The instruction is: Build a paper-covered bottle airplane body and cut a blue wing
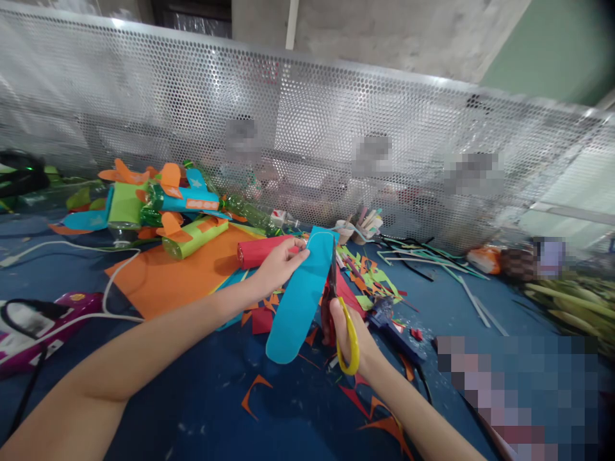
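Observation:
Between my two hands is a long blue piece of paper (296, 307), with a rounded lower end and a curved line drawn near its top. My left hand (283, 259) pinches its left edge near the top. In my right hand (353, 333) is a pair of scissors (354, 358) with a yellow handle, the thumb through one loop. Their dark blades point upward along the paper's right edge. Behind my left hand lies a red paper-wrapped roll (259, 251). Paper scraps (372, 272) in orange, green and red lie around the scissors.
Paper-covered bottle models (192, 200) stand at the left on an orange sheet (168, 282). A dark blue glue gun (398, 333) lies right of my right hand. Cups of pens (368, 227) stand before a perforated metal screen (307, 128). White cables cross the left side.

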{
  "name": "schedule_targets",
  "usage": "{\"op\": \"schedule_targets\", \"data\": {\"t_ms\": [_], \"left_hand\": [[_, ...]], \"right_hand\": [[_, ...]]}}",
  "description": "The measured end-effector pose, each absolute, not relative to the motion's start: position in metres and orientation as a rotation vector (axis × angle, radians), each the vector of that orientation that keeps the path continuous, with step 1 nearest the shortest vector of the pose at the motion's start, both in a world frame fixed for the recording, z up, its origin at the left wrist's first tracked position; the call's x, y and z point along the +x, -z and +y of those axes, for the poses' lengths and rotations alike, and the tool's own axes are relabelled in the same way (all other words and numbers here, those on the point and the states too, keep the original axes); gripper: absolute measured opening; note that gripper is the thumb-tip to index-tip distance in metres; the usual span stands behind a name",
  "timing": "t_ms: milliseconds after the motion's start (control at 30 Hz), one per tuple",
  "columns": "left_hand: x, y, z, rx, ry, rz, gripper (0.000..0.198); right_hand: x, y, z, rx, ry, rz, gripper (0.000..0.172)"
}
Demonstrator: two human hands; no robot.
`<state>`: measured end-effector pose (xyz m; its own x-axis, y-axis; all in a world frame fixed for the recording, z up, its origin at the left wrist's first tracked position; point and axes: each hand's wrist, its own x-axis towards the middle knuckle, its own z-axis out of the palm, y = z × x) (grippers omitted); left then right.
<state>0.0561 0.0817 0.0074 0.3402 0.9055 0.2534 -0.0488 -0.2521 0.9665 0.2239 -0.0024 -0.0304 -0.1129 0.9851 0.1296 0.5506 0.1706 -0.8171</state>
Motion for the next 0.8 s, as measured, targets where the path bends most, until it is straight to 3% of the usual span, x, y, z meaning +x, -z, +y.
{"op": "schedule_targets", "data": {"t_ms": [333,800], "left_hand": [[0.059,-0.012,0.073,1.679,-1.151,0.893,0.028],[0.061,-0.011,0.069,1.626,-1.156,0.867,0.029]], "right_hand": [[0.225,0.031,-0.001,-1.522,-0.772,-1.654,0.06],[0.228,0.026,0.0,-1.518,-0.527,-1.671,0.052]]}}
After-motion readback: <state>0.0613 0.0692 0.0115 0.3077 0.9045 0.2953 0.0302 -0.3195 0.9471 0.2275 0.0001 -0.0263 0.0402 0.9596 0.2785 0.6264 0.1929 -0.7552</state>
